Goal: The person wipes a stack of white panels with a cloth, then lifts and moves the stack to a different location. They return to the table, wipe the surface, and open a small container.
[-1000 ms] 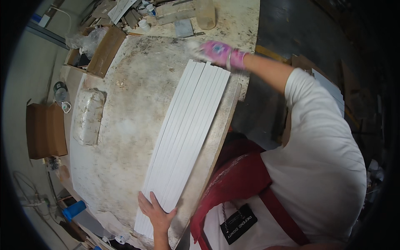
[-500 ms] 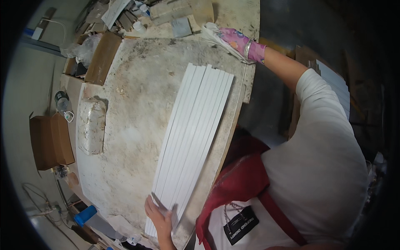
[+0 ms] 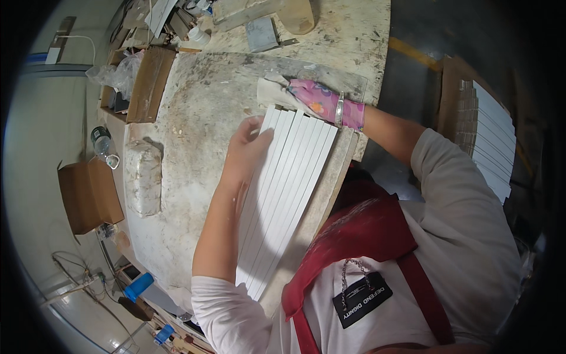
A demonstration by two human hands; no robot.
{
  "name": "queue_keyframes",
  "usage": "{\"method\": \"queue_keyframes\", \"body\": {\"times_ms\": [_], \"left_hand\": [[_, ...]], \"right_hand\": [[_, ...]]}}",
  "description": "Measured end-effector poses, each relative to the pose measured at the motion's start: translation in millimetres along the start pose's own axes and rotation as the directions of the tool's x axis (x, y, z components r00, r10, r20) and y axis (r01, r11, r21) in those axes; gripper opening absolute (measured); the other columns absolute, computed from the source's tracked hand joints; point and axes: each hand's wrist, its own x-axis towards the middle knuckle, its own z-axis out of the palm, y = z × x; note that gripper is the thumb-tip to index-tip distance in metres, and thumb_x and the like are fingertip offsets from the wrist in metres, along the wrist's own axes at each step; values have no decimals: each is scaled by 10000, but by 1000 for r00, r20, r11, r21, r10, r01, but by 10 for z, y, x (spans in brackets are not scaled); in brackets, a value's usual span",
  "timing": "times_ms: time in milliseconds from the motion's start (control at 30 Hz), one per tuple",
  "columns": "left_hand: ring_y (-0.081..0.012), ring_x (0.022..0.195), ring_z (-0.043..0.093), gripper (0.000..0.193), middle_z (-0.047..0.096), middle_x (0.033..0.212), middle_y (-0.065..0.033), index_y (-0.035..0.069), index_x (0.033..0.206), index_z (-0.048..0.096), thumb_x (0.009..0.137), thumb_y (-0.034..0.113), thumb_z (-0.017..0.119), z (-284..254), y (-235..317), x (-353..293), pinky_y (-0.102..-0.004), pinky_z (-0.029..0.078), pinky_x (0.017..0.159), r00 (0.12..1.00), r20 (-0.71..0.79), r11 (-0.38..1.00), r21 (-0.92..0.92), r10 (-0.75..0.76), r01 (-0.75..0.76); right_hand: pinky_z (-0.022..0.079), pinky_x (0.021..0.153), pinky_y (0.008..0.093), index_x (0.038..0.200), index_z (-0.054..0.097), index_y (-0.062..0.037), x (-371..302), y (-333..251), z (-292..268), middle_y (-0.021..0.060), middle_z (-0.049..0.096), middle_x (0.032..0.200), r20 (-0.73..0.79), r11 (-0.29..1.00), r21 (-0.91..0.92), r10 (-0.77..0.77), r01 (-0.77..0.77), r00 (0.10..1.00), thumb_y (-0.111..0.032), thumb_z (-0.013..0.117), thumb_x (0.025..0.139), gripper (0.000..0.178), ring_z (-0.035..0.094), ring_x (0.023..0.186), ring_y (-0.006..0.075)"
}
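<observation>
A row of long white strips (image 3: 283,189) lies side by side on a stained worktable (image 3: 188,177). My bare left hand (image 3: 250,141) is at the far end of the strips, by their left edge. Its thumb rests near the outermost strip, with a gap between thumb and curved fingers. A pink flowered glove with a bracelet over its cuff covers my right hand (image 3: 315,97). That hand is closed on an off-white cloth (image 3: 273,90) just beyond the strip ends. Part of the cloth is hidden under the glove.
A foil-like wrapped block (image 3: 144,177) and a cardboard box with plastic bags (image 3: 148,82) stand at the left. A grey metal plate (image 3: 261,34) lies at the back. Stacked white boards (image 3: 492,138) stand off the table's right side. An open brown carton (image 3: 88,194) is at far left.
My left hand has gone from the near end of the strips to their far end. My right hand has brought the cloth closer to the strip ends. The view has shifted slightly.
</observation>
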Motion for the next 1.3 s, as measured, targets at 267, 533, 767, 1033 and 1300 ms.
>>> {"method": "queue_keyframes", "body": {"times_ms": [267, 533, 767, 1033, 1300], "left_hand": [[-115, 928, 549, 220, 595, 1003, -37, 42, 1076, 558, 865, 81, 609, -26, 55, 109, -259, 430, 847, 990, 48, 969, -205, -134, 141], [-122, 946, 542, 282, 594, 1032, -44, 33, 1119, 542, 851, 82, 618, 59, 67, 102, -260, 421, 858, 999, -3, 997, 65, -51, 51], [-135, 963, 547, 322, 590, 1066, -54, 19, 1132, 533, 832, 84, 629, 129, 185, 168, -264, 431, 851, 998, -41, 962, 271, 50, -37], [-203, 851, 629, 338, 635, 1014, -109, -9, 1122, 525, 827, 122, 627, 82, 245, 80, -317, 493, 748, 971, 3, 688, 705, 238, -171], [-218, 934, 644, 386, 657, 1012, -165, -44, 1154, 530, 822, 122, 636, 143, 144, 28, -305, 489, 810, 950, -105, 716, 682, 293, -145]], "right_hand": [[431, 690, 341, 858, 519, 12, 15, -166, -55, 135, 539, 800, 17, 889, 287, 368, -357, 930, -175, 384, 930, 241, 540, 757, 255], [435, 657, 339, 880, 530, 3, -26, 11, 11, 126, 537, 790, -46, 996, 25, 89, -88, 995, -158, 429, 913, 193, 536, 711, 230], [453, 664, 344, 870, 520, 5, 16, -114, -29, 143, 538, 848, -12, 985, 5, 174, -174, 985, -131, 475, 869, 143, 568, 774, 268], [456, 680, 368, 847, 501, 23, -35, -32, 16, 161, 550, 849, -58, 985, -150, 76, -84, 995, -112, 480, 846, 136, 569, 778, 298], [455, 691, 369, 823, 508, 16, -40, -123, -2, 172, 549, 854, -93, 985, 78, 160, -153, 983, -112, 469, 853, 137, 571, 796, 312]]}}
